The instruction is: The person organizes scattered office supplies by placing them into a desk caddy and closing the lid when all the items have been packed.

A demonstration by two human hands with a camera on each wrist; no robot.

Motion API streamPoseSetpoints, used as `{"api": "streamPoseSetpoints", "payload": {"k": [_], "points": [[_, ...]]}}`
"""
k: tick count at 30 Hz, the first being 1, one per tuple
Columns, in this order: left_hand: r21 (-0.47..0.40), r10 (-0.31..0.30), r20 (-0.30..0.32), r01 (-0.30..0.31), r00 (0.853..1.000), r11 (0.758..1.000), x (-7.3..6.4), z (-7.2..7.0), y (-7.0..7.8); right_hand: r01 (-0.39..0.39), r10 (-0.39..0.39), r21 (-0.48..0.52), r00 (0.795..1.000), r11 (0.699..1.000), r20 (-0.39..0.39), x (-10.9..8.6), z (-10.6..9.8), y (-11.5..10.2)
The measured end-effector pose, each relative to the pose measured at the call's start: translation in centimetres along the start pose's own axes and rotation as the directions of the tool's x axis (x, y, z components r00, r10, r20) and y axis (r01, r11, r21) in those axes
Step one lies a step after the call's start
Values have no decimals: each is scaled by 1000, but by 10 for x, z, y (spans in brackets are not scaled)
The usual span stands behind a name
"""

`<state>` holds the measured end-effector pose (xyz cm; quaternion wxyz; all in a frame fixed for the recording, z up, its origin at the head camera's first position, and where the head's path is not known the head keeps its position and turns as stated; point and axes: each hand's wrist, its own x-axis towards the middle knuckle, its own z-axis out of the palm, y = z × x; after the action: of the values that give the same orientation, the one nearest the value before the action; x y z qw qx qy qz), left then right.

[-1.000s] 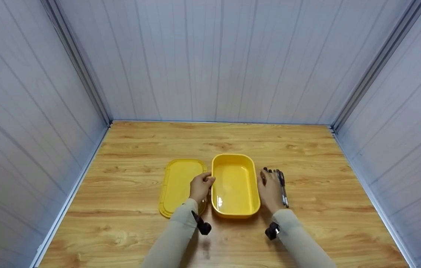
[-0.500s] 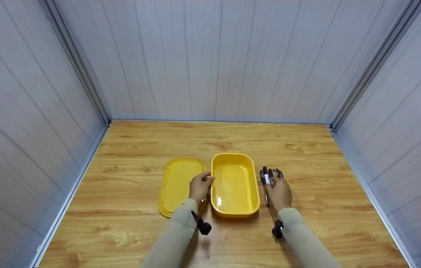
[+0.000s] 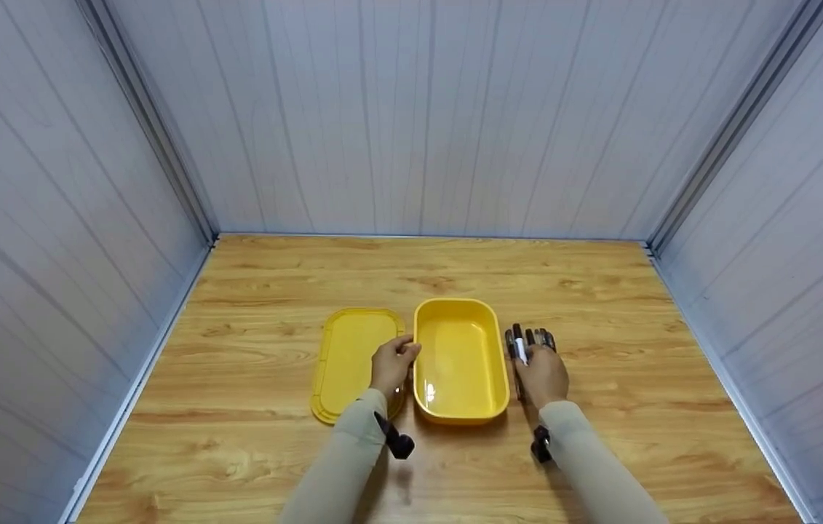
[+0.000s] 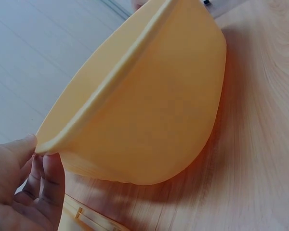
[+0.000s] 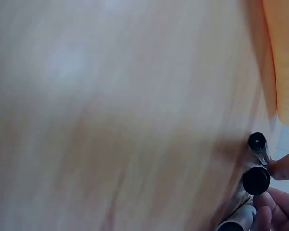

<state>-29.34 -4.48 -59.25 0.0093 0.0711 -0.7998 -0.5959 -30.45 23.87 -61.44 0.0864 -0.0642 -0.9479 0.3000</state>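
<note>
An uncovered yellow plastic box stands on the wooden table. My left hand pinches its left rim, the thumb above and the fingers beneath the lip, as the left wrist view shows. Right of the box several pens and markers lie side by side, partly hidden under my right hand. That hand pinches a thick marker with a black cap and white barrel; in the right wrist view its black end sits between thumb and fingers. A thinner black pen lies to its left.
The yellow lid lies flat left of the box, partly under my left hand and wrist. Pale panel walls enclose the wooden table at the back and both sides.
My right hand has shifted right, from close to the box's wall to the marker it now pinches, uncovering the leftmost pens. The left hand stays on the box's rim.
</note>
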Motion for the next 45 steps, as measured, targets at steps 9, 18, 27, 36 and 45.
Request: {"api": "streamPoseSetpoints", "payload": {"k": [9,18,27,36,45], "points": [[-3,4,-4,-4,1000,1000,1,2,-1,-34,33,35,999,999,13,-1,1,2],[-22,-19,-7,19,1000,1000,-1,3,0,-66,69,155,998,986,-12,0,3,4],[-7,10,-29,-10,1000,1000,-1,4,-1,-52,67,186,995,981,-77,0,3,5],[12,20,-27,-19,999,1000,0,4,-1,-65,85,185,991,981,-105,2,-3,1],[17,3,-29,-3,1000,1000,0,3,-3,-82,104,234,991,969,-84,4,-10,-9]]}}
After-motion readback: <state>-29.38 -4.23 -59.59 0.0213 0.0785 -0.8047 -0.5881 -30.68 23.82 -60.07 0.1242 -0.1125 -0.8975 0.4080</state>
